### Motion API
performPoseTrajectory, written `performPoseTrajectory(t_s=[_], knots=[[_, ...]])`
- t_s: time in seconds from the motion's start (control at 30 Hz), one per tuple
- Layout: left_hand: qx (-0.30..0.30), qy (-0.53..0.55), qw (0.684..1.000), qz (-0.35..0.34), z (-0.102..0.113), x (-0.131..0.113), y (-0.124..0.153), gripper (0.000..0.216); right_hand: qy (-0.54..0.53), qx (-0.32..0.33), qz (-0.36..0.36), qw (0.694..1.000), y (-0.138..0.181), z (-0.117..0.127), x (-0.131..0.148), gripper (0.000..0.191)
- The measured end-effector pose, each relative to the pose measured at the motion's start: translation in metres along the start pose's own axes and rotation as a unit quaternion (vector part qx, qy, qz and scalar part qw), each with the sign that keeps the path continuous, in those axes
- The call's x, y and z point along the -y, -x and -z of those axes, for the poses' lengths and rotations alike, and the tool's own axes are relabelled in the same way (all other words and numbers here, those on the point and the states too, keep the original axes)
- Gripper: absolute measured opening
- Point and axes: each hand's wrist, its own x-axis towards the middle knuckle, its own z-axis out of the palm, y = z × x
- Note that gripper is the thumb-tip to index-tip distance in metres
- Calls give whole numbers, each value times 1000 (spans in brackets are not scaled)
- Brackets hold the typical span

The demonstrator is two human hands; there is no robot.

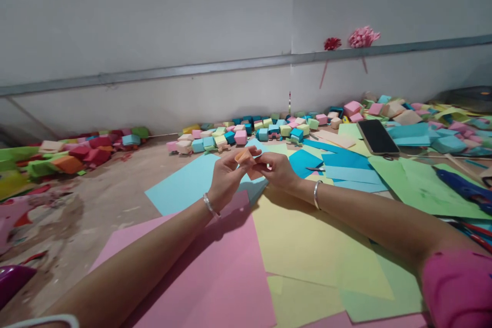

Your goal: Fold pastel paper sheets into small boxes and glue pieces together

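Note:
Both hands meet in the middle of the view, above sheets of coloured paper. Between them is a small piece of folded orange paper (253, 172), partly hidden by the fingers. My left hand (226, 177) pinches it from the left with thumb and fingers. From the right, the closed fingers of my right hand (280, 170) grip the same piece. Beneath the hands lie a light blue sheet (188, 184), a pink sheet (215, 266) and a pale yellow sheet (307, 236).
Small paper boxes (241, 137) line the wall's foot, with brighter ones (96, 156) heaped at left. At right lie a phone (378, 137), a green sheet (415, 184) and a blue glue gun (465, 187). Paper flowers (364, 37) stick up at the wall rail (230, 64).

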Motion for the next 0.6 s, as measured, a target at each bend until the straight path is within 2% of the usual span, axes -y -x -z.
performPoseTrajectory(t_s=[0.13, 0.23, 0.37, 0.43, 0.6], knots=[[-35, 69, 996, 41, -2, -3, -2, 28, 6, 3, 21, 1000, 2, -2, -1, 15], [-52, 113, 988, 89, -1, -6, -5, 38, 4, 13, 2, 1000, 4, -2, 1, 16], [-59, 132, 982, 125, 3, -7, -8, 35, -10, 33, -18, 999, 6, -3, 5, 14], [-59, 108, 985, 120, 5, -4, -9, 35, -13, 36, -22, 999, 6, -3, 7, 16], [-92, -59, 994, 32, 11, 4, -12, 30, -2, -16, -26, 1000, 5, 0, 5, 20]])
